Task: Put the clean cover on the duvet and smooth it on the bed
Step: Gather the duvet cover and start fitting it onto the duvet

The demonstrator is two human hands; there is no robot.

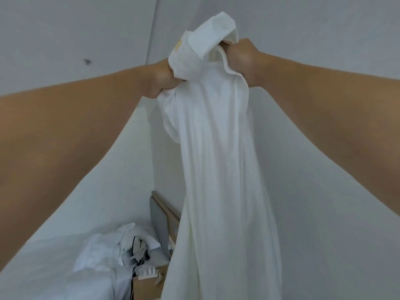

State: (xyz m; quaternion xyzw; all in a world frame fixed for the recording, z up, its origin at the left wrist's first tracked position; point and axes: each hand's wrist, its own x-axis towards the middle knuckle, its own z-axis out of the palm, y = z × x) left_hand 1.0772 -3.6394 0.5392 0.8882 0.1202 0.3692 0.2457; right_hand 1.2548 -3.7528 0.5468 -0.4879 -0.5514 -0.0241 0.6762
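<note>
- Holding the white cover (212, 159) up at 12 o'clock; it hangs toward 6.
- left hand (161, 76) fisted tight round the bunched top edge; right hand (244, 57) likewise, just beside at its 2 o'clock.
- bed (43, 267) low at 7 o'clock.
- Step, likely: shaking out, finding corners; cannot tell if a duvet is inside.
- Next probably needs hands spreading apart, grip kept.

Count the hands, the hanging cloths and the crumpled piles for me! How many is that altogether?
Hands: 2, the left hand and the right hand
Hanging white cloth: 1, gripped by both hands
Crumpled pile: 1, low down on the bed
Total: 4
</note>
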